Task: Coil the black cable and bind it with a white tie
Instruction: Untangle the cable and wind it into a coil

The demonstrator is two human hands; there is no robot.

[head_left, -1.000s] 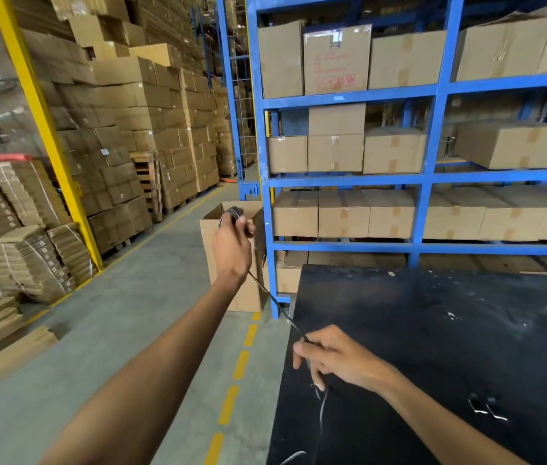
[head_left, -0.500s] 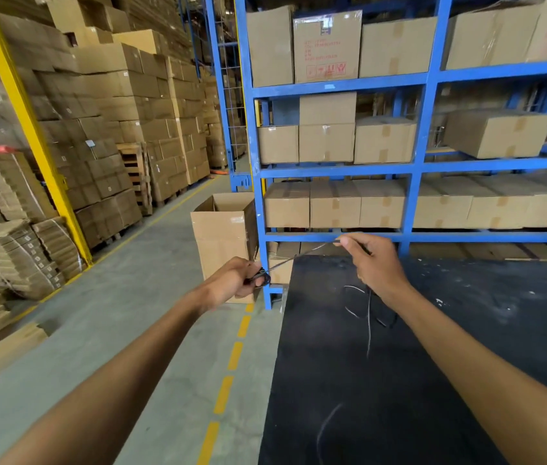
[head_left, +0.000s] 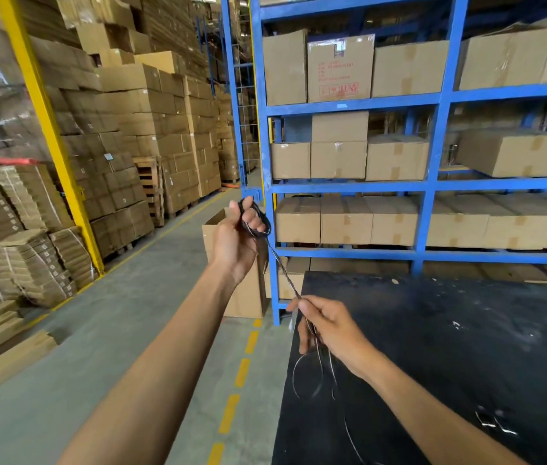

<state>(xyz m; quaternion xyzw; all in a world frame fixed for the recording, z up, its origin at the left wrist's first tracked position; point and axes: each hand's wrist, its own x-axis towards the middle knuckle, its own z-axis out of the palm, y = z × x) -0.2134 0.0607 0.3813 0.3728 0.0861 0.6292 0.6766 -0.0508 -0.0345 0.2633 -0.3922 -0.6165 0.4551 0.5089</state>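
A thin black cable [head_left: 282, 268] runs taut from my left hand [head_left: 238, 236] down to my right hand [head_left: 327, 325]. Held up beside the shelving, my left hand grips a small coil of the cable wound around its fingers. My right hand pinches the strand at the near-left corner of the black table [head_left: 450, 347]. Below that hand the loose cable loops and trails over the tabletop toward me. Two small white ties [head_left: 495, 424] lie on the table at the lower right.
Blue shelving [head_left: 433, 186] full of cardboard boxes stands right behind the table. An open cardboard box [head_left: 245, 290] sits on the floor under my left hand. Stacked cartons and a yellow post [head_left: 47, 129] line the aisle on the left.
My left hand rose back up with the coil, adding a turn. My right hand dropped from near the shelf to the table's left corner and re-pinched the cable lower down.
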